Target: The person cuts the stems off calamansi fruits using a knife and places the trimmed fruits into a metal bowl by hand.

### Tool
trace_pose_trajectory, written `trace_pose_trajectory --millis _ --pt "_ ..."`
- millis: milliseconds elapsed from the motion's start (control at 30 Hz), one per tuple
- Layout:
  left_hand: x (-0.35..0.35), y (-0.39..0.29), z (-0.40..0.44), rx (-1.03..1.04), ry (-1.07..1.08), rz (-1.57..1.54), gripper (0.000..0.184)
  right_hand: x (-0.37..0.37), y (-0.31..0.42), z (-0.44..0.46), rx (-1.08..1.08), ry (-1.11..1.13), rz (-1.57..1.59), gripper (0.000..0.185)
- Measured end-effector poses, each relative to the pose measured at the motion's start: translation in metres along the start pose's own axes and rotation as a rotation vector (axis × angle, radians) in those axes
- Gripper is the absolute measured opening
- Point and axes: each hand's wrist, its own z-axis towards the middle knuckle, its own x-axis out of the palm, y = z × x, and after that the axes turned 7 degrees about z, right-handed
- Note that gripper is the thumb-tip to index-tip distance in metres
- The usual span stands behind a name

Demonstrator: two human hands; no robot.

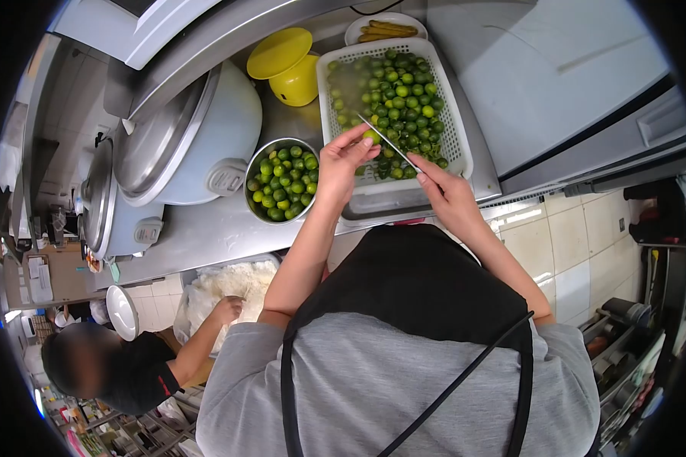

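Observation:
Between the fingers of my left hand [344, 161] is a small green lime [371, 136], held over the near left part of a white perforated basket [459, 152]. My right hand [450, 196] grips a knife [389, 142] by its handle, which is mostly covered by the fingers. The blade slants up and left, its edge at or very close to the lime. Many small green limes [404, 91] fill the basket under both hands. Left of my left forearm stands a round metal bowl [249, 199] with more whole limes in it.
A yellow lidded container [293, 84] stands behind the bowl, and large rice cookers [229, 114] line the counter at left. A plate [352, 32] of long brown pieces sits behind the basket. At lower left, a co-worker's hand [227, 309] reaches into a tub of white shreds [236, 286].

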Motion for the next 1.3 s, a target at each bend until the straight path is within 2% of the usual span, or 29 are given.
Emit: trace_pose_trajectory --millis 33,133,233,333,400,467,500,533,567,633,667,700,767,900,967,1033,1100,1200,1300 --pt "0.0 0.0 0.0 0.0 0.0 0.0 0.029 0.001 -0.001 -0.001 -0.064 -0.017 0.003 0.031" --pt "0.0 0.0 0.002 0.055 -0.039 -0.046 0.024 0.0 0.007 -0.003 0.011 0.021 -0.019 0.031" --pt "-0.003 0.005 0.004 0.082 -0.029 -0.042 0.021 0.002 0.002 -0.005 -0.02 0.001 -0.016 0.031" --pt "0.0 0.01 0.002 0.127 0.008 -0.02 0.021 0.003 0.008 -0.004 0.032 -0.013 -0.059 0.031" --pt "0.011 0.009 -0.009 0.08 0.107 0.15 0.023 0.001 0.009 0.007 0.071 -0.024 -0.124 0.031" --pt "0.02 0.006 -0.014 0.072 0.128 0.114 0.022 0.0 0.007 0.011 0.112 -0.036 -0.189 0.032" --pt "0.022 0.004 -0.014 0.068 0.145 0.078 0.023 -0.001 0.005 0.012 0.102 -0.052 -0.137 0.032" --pt "0.018 0.005 -0.008 0.082 0.049 0.063 0.024 -0.001 0.003 0.012 0.091 -0.066 -0.084 0.032" --pt "0.012 0.006 -0.002 0.082 0.05 0.064 0.024 0.001 -0.001 0.009 0.091 -0.067 -0.084 0.032" --pt "-0.001 0.005 0.007 0.184 -0.01 0.015 0.025 0.006 -0.003 -0.003 -0.102 -0.066 0.021 0.032" --pt "-0.005 0.004 0.009 0.175 -0.035 0.007 0.025 0.002 0.001 -0.01 0.049 0.017 -0.012 0.032" --pt "-0.006 0.002 0.01 0.177 -0.039 0.009 0.025 0.003 0.002 -0.011 0.047 0.021 -0.01 0.032" --pt "-0.007 -0.001 0.009 0.176 -0.059 0.054 0.024 0.006 0.001 -0.013 -0.089 -0.037 0.003 0.032" --pt "-0.001 0.001 0.004 0.143 -0.034 0.085 0.023 0.004 0.007 -0.003 0.014 0.002 -0.055 0.031" --pt "0.005 0.003 0.0 0.149 0.054 0.039 0.02 0.007 0.007 0.005 -0.023 -0.029 -0.069 0.031" --pt "0.001 0.006 0.003 0.133 0.056 -0.011 0.018 0.011 0.004 0.007 -0.041 -0.038 -0.052 0.031" --pt "-0.006 0.003 0.004 0.022 0.11 -0.192 0.016 0.012 0.004 0.008 -0.058 -0.037 -0.032 0.031" --pt "-0.024 -0.006 0.008 -0.053 0.077 -0.34 0.015 0.008 0.006 0.005 -0.011 0.011 -0.076 0.031" --pt "-0.063 -0.019 0.011 0.005 -0.017 -0.171 0.019 0.002 -0.008 -0.003 0.013 0.08 -0.174 0.031"
